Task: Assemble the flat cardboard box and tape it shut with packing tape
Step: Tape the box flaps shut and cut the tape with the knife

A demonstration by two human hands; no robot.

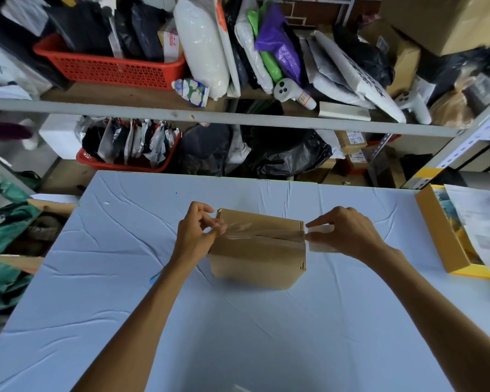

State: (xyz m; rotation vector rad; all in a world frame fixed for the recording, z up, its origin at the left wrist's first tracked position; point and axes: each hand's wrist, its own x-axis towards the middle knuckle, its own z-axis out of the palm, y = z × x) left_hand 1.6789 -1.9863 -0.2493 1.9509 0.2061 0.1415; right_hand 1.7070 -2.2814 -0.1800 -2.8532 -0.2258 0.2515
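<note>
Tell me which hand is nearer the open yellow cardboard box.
Right. The right hand sits between the brown cardboard box and the yellow cardboard box; the left hand is at the brown box's far side.

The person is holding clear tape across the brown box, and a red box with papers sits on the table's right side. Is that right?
Not quite: the head view shows the box with papers is yellow, not red. The person is holding clear tape across the brown box.

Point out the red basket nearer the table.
The lower red basket, packed with upright pouches, just beyond the table's far edge. The other red basket sits one shelf higher.
</note>
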